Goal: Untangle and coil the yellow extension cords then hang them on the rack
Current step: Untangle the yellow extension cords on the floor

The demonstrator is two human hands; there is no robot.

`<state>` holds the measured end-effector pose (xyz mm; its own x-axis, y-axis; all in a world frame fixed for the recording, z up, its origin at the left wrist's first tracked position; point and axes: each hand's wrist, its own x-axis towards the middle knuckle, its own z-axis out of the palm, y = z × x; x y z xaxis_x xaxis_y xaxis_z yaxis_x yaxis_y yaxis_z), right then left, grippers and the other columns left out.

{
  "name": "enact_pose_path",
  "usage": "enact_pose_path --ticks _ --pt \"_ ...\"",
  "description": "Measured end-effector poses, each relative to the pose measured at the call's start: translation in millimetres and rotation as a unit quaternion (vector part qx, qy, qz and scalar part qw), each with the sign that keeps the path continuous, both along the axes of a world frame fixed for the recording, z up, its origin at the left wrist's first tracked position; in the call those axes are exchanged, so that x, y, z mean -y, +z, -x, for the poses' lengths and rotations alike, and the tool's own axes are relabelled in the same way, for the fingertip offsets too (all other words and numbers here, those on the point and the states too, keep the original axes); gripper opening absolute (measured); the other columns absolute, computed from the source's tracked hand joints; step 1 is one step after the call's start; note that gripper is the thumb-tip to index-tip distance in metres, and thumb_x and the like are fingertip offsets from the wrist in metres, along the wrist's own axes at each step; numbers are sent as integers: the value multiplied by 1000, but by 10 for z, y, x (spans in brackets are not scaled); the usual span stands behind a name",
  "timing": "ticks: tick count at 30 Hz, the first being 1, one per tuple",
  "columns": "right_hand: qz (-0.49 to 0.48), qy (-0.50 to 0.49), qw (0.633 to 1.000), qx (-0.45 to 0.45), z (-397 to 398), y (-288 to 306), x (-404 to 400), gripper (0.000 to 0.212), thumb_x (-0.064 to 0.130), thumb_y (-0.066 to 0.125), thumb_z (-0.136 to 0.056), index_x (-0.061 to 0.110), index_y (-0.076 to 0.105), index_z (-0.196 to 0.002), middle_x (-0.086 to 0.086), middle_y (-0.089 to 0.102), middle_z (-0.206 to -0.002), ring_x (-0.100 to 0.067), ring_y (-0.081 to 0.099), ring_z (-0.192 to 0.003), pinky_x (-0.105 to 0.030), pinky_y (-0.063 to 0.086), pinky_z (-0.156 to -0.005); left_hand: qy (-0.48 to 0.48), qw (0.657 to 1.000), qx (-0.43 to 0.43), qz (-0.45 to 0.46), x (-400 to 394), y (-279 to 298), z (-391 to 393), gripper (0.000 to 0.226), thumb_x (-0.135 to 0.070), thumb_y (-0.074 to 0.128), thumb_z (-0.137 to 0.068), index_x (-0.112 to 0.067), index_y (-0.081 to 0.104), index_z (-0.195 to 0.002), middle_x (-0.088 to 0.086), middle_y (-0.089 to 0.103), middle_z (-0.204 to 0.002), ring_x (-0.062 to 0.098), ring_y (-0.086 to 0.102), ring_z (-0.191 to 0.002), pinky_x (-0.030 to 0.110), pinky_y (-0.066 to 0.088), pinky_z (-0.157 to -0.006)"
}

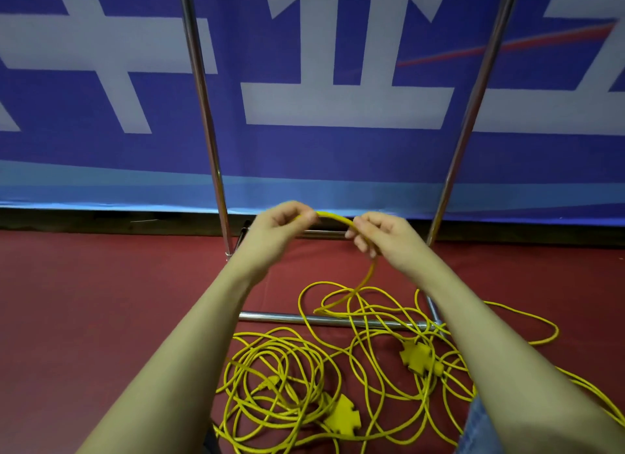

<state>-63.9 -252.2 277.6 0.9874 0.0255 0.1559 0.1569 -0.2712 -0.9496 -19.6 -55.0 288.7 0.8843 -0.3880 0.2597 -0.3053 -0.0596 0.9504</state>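
Both hands, left (277,225) and right (378,232), are pinching one cord (334,218) above the tangle (304,369) lying across the rack's (324,319) base bar.

Dark red carpet floor (101,301); blue banner (304,156) with large white characters across back wall

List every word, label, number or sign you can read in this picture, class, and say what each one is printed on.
Blue banner behind the rack: large white character strokes, cropped by the frame, so no whole character can be read.
Yellow socket blocks on the floor: no readable label or brand.
Yellow cord held between the hands: no print visible.
No numbers or signs anywhere else.
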Motion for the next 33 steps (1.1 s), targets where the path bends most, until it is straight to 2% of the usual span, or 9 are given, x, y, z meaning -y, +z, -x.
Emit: enact_pose_path --ticks 6,9,11,14,18,21,24,28,33 --pt "-62 30 992 -104 14 -287 156 31 26 43 -96 10 60 -75 -1 59 -67 -12 58 -65 -25 46 -73 32 992 -64 100 -146 -31 -148 18 -34 63 -81 -23 72 -71 -9 35 -53 9 29 -56 28 20 -59" --pt "-107 53 980 -161 43 -445 222 26 23 46 -95 9 61 -79 -5 61 -73 -18 59 -75 -29 46 -80 38 985 -107 129 -180 -91 -182 18 -25 63 -82 -16 73 -70 -7 38 -51 8 32 -53 24 22 -55" --pt "-108 37 980 -165 48 -488 217 25 20 47 -95 8 61 -78 -3 57 -66 -18 54 -67 -28 46 -71 51 982 -125 132 -182 -112 -193 19 -12 58 -89 -5 67 -73 -3 42 -50 9 36 -51 23 27 -55" --pt "-107 -47 988 -96 12 -374 204 21 15 50 -96 11 61 -78 6 43 -52 -10 37 -49 -18 32 -47 84 988 -121 48 -171 -110 -183 22 1 48 -93 -3 60 -75 6 48 -59 9 43 -49 16 34 -49" --pt "-18 -109 994 -4 -20 -150 200 15 15 61 -91 18 59 -76 12 44 -46 -3 33 -43 -18 26 -45 20 992 -91 -83 -51 -128 -113 18 -16 53 -97 -12 66 -85 2 56 -68 9 49 -58 11 40 -52" --pt "8 -89 996 22 -11 -39 89 16 14 66 -87 17 57 -75 2 44 -52 -7 34 -45 -18 25 -44 -51 991 -41 -118 130 -109 -19 18 -20 55 -96 -12 66 -84 -2 51 -63 7 44 -55 17 39 -56" --pt "-7 -71 997 27 -5 57 30 15 16 63 -90 16 57 -77 0 48 -56 -7 40 -47 -17 32 -48 -40 997 -20 -62 188 -16 28 20 -17 54 -96 -16 64 -79 -15 46 -52 1 36 -50 16 31 -51" --pt "-8 33 999 -23 17 -40 46 21 14 53 -95 11 62 -76 0 53 -60 -5 50 -53 -18 43 -60 -16 999 -21 33 92 56 0 18 -22 59 -94 -15 68 -79 -12 39 -53 6 28 -53 19 24 -51" --pt "74 48 991 -103 55 -429 226 20 26 56 -94 14 66 -81 1 66 -83 -12 56 -82 -30 45 -88 -15 987 -68 146 -15 93 -42 19 -23 56 -89 -9 67 -83 -7 32 -53 6 25 -49 20 20 -50"
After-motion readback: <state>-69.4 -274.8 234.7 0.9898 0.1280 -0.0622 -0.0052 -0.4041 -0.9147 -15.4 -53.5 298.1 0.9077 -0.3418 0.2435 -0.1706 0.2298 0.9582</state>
